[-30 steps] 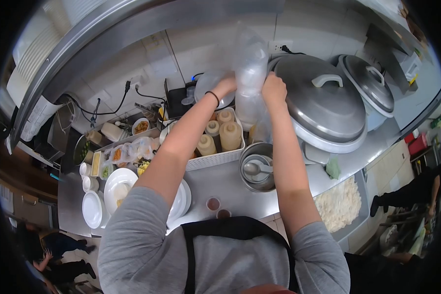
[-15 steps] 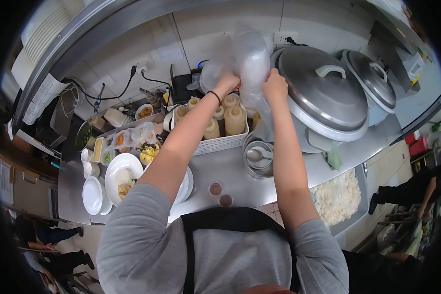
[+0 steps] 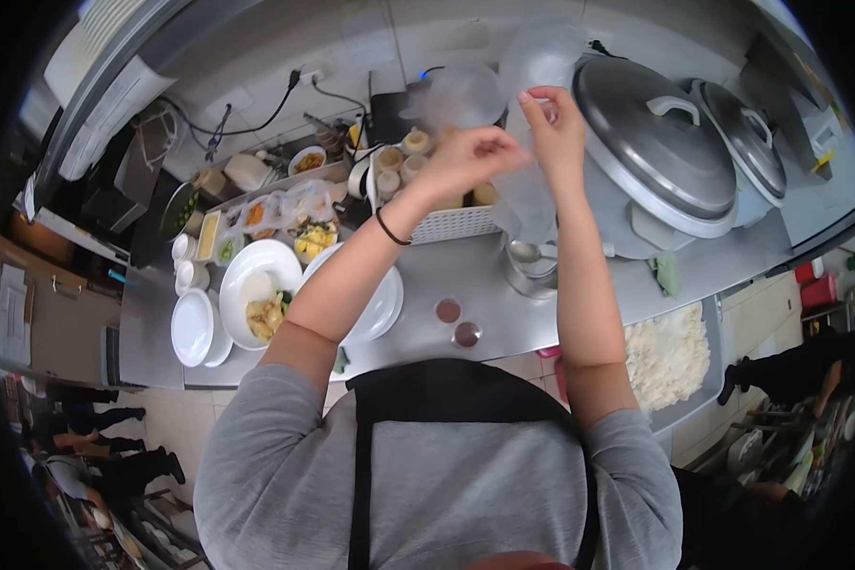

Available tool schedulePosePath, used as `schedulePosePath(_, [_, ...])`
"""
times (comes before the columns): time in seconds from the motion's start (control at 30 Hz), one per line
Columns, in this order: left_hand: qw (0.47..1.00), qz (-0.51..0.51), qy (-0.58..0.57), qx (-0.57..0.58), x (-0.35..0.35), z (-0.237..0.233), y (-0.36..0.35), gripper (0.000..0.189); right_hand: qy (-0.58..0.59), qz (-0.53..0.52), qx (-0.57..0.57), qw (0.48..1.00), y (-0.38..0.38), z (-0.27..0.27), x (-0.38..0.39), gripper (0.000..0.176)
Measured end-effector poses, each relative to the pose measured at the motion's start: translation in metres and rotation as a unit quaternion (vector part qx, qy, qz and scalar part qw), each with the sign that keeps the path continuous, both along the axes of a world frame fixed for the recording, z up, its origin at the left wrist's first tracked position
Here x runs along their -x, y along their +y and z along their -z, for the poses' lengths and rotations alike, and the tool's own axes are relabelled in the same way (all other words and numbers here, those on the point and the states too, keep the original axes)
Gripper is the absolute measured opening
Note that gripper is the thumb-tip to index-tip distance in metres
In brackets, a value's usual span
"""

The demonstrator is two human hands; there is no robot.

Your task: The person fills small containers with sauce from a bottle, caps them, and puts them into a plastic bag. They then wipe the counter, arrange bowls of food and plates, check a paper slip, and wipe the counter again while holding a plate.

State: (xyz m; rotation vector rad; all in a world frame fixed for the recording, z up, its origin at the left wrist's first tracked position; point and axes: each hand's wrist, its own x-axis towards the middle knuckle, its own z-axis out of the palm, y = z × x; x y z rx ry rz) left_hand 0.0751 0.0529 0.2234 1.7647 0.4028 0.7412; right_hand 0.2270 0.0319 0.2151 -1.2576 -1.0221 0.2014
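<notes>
My left hand (image 3: 480, 157) reaches rightward over the squeeze bottles, its fingers loosely bent and apart; the fingertips are smeared by motion. My right hand (image 3: 556, 123) is raised beside it, thumb and fingers curled together at a clear plastic bag (image 3: 532, 195). The bag hangs down between the hands and the large pot. Behind them, against the wall, is a bundle of clear plastic (image 3: 541, 57). A round translucent container (image 3: 461, 95) stands just left of that bundle. Below my left hand, a white basket (image 3: 446, 225) holds the squeeze bottles (image 3: 413, 166).
A big lidded pot (image 3: 655, 152) and a smaller one (image 3: 746, 142) stand right. A metal container (image 3: 530, 283) with a ladle is under my right forearm. Two sauce cups (image 3: 465, 334) sit near the front edge. Left are a plate with food (image 3: 242, 323), bowls (image 3: 193, 328) and a rice tray (image 3: 717, 375) lies lower right.
My left hand has come off the translucent container area and moved right, close to my right hand. My right hand has risen along the plastic. The view has shifted slightly.
</notes>
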Motion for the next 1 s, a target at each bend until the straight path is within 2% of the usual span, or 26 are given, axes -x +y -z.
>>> schedulePosePath(0.03, [0.997, 0.006, -0.016, -0.078, 0.006, 0.005, -0.005, 0.022, -0.01, -0.02, -0.003, 1.0, 0.002, 0.002, 0.011, 0.017])
schedulePosePath(0.07, [0.997, 0.002, -0.013, -0.076, 0.017, 0.008, -0.004, 0.022, -0.018, -0.04, -0.007, 0.999, 0.002, 0.003, 0.021, 0.017])
schedulePosePath(0.1, [0.996, -0.026, 0.039, -0.07, 0.03, 0.012, 0.0, 0.018, -0.001, -0.094, 0.001, 0.996, -0.003, 0.003, 0.029, 0.019])
schedulePosePath(0.13, [0.992, -0.054, 0.091, -0.063, 0.045, 0.012, 0.004, 0.015, 0.002, -0.097, 0.005, 0.995, -0.013, 0.002, 0.037, 0.019])
schedulePosePath(0.17, [0.996, -0.08, 0.033, -0.012, 0.063, 0.011, 0.008, 0.012, 0.035, -0.216, 0.08, 0.972, -0.029, 0.001, 0.044, 0.02])
schedulePosePath(0.2, [0.993, -0.104, -0.035, 0.05, 0.083, 0.012, 0.015, 0.01, 0.067, -0.332, 0.153, 0.929, -0.041, 0.003, 0.049, 0.023])
schedulePosePath(0.23, [0.987, -0.12, -0.072, 0.082, 0.104, 0.015, 0.022, 0.01, -0.002, -0.343, 0.176, 0.923, -0.047, 0.018, 0.052, 0.025])
schedulePosePath(0.27, [0.978, -0.136, -0.109, 0.113, 0.125, 0.02, 0.028, 0.01, 0.001, -0.347, 0.178, 0.921, -0.051, 0.031, 0.051, 0.025])
schedulePosePath(0.33, [0.968, -0.159, -0.118, 0.153, 0.162, 0.036, 0.031, 0.01, 0.065, -0.409, 0.241, 0.877, -0.059, 0.055, 0.048, 0.026])
schedulePosePath(0.37, [0.957, -0.177, -0.13, 0.19, 0.178, 0.046, 0.032, 0.01, 0.133, -0.431, 0.198, 0.87, -0.06, 0.068, 0.047, 0.031])
schedulePosePath(0.4, [0.956, -0.179, -0.129, 0.192, 0.192, 0.058, 0.032, 0.01, 0.134, -0.433, 0.2, 0.869, -0.065, 0.071, 0.058, 0.031])
schedulePosePath(0.47, [0.914, -0.225, -0.197, 0.273, 0.214, 0.081, 0.03, 0.011, 0.371, -0.445, 0.057, 0.813, -0.077, 0.074, 0.086, 0.041])
schedulePosePath(0.5, [0.895, -0.223, -0.237, 0.305, 0.22, 0.092, 0.025, 0.011, 0.373, -0.5, 0.04, 0.78, -0.079, 0.082, 0.097, 0.052])
schedulePosePath(0.53, [0.894, -0.225, -0.238, 0.305, 0.222, 0.099, 0.016, 0.011, 0.373, -0.501, 0.042, 0.78, -0.082, 0.083, 0.111, 0.052])
schedulePosePath(0.6, [0.856, -0.263, -0.242, 0.374, 0.223, 0.111, -0.001, 0.008, 0.324, -0.493, 0.066, 0.805, -0.085, 0.083, 0.139, 0.059])
schedulePosePath(0.67, [0.858, -0.255, -0.227, 0.384, 0.23, 0.127, -0.002, 0.006, 0.33, -0.46, 0.095, 0.819, -0.082, 0.085, 0.15, 0.053])
schedulePosePath(0.73, [0.865, -0.243, -0.226, 0.376, 0.237, 0.13, -0.006, 0.007, 0.33, -0.364, 0.136, 0.86, -0.072, 0.1, 0.15, 0.038])
schedulePosePath(0.87, [0.88, -0.206, -0.216, 0.369, 0.257, 0.113, -0.01, 0.009, 0.287, -0.355, 0.153, 0.877, -0.07, 0.114, 0.146, 0.029])
schedulePosePath(0.9, [0.891, -0.232, -0.203, 0.333, 0.257, 0.11, -0.011, 0.01, 0.077, -0.186, 0.183, 0.962, -0.07, 0.119, 0.146, 0.03])
schedulePosePath(0.93, [0.9, -0.256, -0.19, 0.298, 0.257, 0.11, -0.012, 0.012, -0.138, -0.002, 0.197, 0.971, -0.069, 0.124, 0.148, 0.031])
schedulePosePath(0.97, [0.899, -0.257, -0.191, 0.298, 0.255, 0.112, -0.013, 0.012, -0.138, -0.002, 0.197, 0.971, -0.067, 0.128, 0.149, 0.031])
schedulePosePath(1.0, [0.93, -0.235, -0.174, 0.222, 0.251, 0.115, -0.015, 0.013, -0.043, -0.072, 0.181, 0.98, -0.067, 0.123, 0.158, 0.031])
